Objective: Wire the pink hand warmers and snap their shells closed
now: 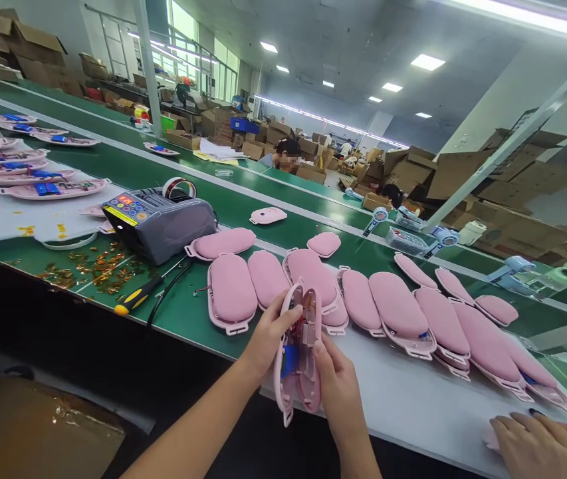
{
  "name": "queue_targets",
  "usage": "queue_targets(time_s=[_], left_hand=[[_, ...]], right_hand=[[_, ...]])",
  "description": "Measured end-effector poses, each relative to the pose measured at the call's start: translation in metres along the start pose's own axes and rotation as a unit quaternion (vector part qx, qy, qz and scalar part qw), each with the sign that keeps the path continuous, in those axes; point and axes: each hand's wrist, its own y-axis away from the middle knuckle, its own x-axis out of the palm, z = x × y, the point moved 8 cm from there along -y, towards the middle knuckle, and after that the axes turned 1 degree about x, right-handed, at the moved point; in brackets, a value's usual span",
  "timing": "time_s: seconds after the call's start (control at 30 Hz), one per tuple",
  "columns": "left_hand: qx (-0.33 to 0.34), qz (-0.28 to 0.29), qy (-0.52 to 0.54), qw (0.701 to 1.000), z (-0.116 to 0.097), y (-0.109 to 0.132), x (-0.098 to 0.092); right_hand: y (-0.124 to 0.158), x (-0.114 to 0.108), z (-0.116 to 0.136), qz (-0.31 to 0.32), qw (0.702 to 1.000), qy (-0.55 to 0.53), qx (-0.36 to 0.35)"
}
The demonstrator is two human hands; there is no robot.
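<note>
My left hand (269, 336) grips one half of a pink oval plastic case (283, 382), and my right hand (336, 372) grips the other half. The two halves stand upright and parted like an open clam, held over the table's front edge. Inside the left half shows a blue battery pack (290, 360), with thin red wires above it. Right behind my hands lie several pink padded cases (233, 289) in a row, some stacked on others.
A grey tape dispenser (161, 219) stands left, near a yellow-black screwdriver (138, 297) and amber tape scraps (106, 266). Open shells with batteries (54, 188) lie far left. At lower right is another person's hand (542, 442). Small blue fans (512, 269) stand at the right.
</note>
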Motion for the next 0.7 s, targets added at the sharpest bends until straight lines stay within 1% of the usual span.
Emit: queue_targets(time_s=[0.07,0.1,0.23,0.33,0.43,0.53,0.63,0.67,0.7], left_hand=[[-0.038,0.025,0.087,0.995,0.005,0.001,0.007],[-0.047,0.031,0.117,0.991,0.005,0.002,0.009],[-0.048,0.031,0.154,0.986,0.002,0.002,0.009],[-0.064,0.03,0.176,0.982,0.003,0.002,0.011],[-0.078,0.018,0.158,0.984,0.004,0.003,0.013],[-0.078,0.005,0.114,0.99,0.005,0.002,0.013],[-0.085,0.002,0.064,0.994,0.005,0.0,0.015],[-0.086,-0.003,0.042,0.995,0.005,0.001,0.015],[-0.085,-0.008,0.015,0.996,0.004,0.003,0.016]], right_hand=[[-0.003,0.0,0.001,0.001,1.0,0.003,-0.008],[-0.004,0.001,0.001,0.005,1.0,0.001,-0.009],[-0.007,0.006,-0.001,0.03,0.999,-0.012,-0.012],[-0.005,0.005,0.0,0.021,1.0,0.005,-0.015],[-0.002,0.001,0.008,-0.001,0.998,0.044,-0.034],[0.0,0.007,0.013,-0.007,0.996,0.074,-0.041],[0.005,0.02,0.009,-0.022,0.994,0.098,-0.034],[0.007,0.02,0.008,-0.039,0.994,0.095,-0.04],[0.011,0.015,0.006,-0.06,0.993,0.087,-0.051]])
